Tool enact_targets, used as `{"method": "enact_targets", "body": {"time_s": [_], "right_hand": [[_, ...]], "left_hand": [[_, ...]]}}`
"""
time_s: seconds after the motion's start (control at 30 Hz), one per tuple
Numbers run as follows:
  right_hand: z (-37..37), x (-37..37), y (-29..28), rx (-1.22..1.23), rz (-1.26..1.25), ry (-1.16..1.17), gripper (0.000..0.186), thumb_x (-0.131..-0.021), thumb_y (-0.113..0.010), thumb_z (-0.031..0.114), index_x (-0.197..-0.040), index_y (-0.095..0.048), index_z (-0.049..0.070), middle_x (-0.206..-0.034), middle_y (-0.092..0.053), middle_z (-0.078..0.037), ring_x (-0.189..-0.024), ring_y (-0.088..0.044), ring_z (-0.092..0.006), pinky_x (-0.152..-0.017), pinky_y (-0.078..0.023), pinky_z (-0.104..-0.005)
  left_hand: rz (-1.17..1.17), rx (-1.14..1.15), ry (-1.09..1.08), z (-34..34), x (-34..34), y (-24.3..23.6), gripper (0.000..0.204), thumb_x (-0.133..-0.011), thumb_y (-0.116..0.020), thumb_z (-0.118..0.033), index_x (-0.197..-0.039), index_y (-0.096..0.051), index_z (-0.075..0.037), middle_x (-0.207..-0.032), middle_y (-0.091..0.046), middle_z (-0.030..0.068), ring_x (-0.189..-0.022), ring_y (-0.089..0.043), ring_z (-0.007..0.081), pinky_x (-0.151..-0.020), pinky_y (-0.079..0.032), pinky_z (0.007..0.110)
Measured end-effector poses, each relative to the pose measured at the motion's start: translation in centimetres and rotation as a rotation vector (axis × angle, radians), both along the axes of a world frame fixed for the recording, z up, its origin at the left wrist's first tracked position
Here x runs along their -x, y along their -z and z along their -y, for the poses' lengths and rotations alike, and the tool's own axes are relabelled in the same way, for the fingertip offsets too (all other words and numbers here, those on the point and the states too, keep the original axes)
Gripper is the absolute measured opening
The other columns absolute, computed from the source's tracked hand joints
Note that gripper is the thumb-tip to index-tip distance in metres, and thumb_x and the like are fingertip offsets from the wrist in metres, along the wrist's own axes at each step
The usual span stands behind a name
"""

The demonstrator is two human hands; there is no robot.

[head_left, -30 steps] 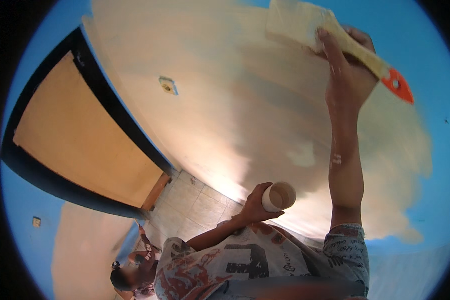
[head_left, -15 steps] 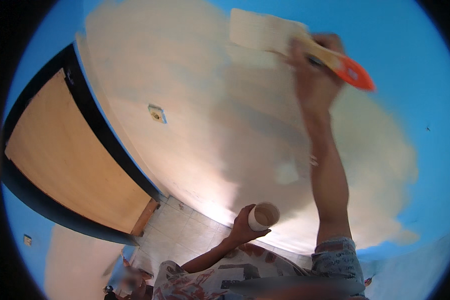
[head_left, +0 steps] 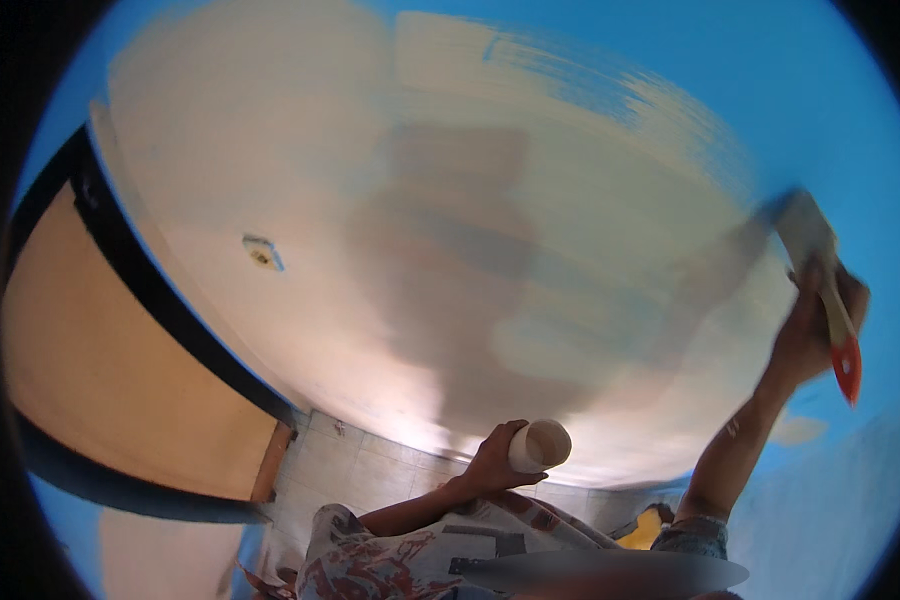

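Observation:
My right hand (head_left: 820, 320) is wrapped round the handle of a wide flat paintbrush (head_left: 806, 228), its orange-red handle end pointing down. The bristles meet the blue part of the wall (head_left: 660, 40) at the right, just past the beige paint. A streaky beige band (head_left: 610, 85) arcs from the top middle toward the brush. Low in front of my body, my left hand (head_left: 492, 458) grips a white cup (head_left: 540, 446) with light beige paint inside.
On the left stands a wooden door (head_left: 140, 350) in a dark frame (head_left: 170, 290). A socket (head_left: 262, 252) sits in the painted wall near it. Pale floor tiles (head_left: 330, 460) run along the wall's foot. Something yellow (head_left: 642, 530) shows beside my right sleeve.
My right hand has swept the paintbrush from the top middle to the right and down, leaving a streaky beige band on the blue. The left hand still holds the cup.

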State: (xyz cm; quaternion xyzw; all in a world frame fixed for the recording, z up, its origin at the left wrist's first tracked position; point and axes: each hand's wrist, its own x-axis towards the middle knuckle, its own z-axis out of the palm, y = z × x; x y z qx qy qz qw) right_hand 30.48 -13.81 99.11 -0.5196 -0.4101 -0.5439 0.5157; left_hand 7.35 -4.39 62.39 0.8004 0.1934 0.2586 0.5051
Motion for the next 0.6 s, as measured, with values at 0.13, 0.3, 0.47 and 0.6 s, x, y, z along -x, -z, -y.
{"method": "enact_targets", "body": {"time_s": [0.13,0.3,0.47,0.6], "right_hand": [[-6.1,4.5,-1.4,0.241,0.219,0.231,0.016,-0.082,-0.07,0.003,-0.098,-0.07,0.009,-0.088,-0.06,-0.006,-0.076,-0.059,-0.0259,-0.081,-0.053,-0.0361],[-17.3,11.8,-1.4,0.275,0.224,-0.265,0.026,-0.076,-0.068,0.007,-0.102,-0.062,0.009,-0.097,-0.059,-0.015,-0.081,-0.064,-0.0333,-0.078,-0.057,-0.0447],[-20.6,16.8,-4.0,0.142,0.168,-0.622,0.019,-0.077,-0.067,0.007,-0.095,-0.061,0.008,-0.086,-0.053,-0.012,-0.07,-0.06,-0.0287,-0.059,-0.052,-0.0418],[-19.5,12.2,-4.8,0.042,0.211,-0.605,0.015,-0.077,-0.068,0.004,-0.087,-0.057,0.006,-0.087,-0.056,-0.011,-0.07,-0.06,-0.0312,-0.064,-0.051,-0.0389]], "left_hand": [[0.021,0.016,0.041,0.0,-0.4,-0.2,0.095,-0.06,-0.093,-0.036,-0.134,-0.043,-0.003,-0.126,-0.055,0.0198,-0.117,-0.057,0.0337,-0.098,-0.049,0.043],[0.016,0.112,0.018,1.0,-0.8,0.5,0.095,-0.059,-0.094,-0.036,-0.133,-0.044,-0.003,-0.124,-0.058,0.0183,-0.115,-0.06,0.032,-0.096,-0.051,0.042],[-0.011,0.105,-0.087,1.6,-0.4,-0.2,0.094,-0.058,-0.094,-0.035,-0.132,-0.046,-0.003,-0.121,-0.061,0.0183,-0.113,-0.062,0.0322,-0.094,-0.052,0.043],[-0.02,0.093,-0.141,1.5,-0.1,-0.1,0.092,-0.058,-0.094,-0.034,-0.13,-0.047,-0.002,-0.12,-0.062,0.0186,-0.113,-0.062,0.0324,-0.094,-0.052,0.043]]}}
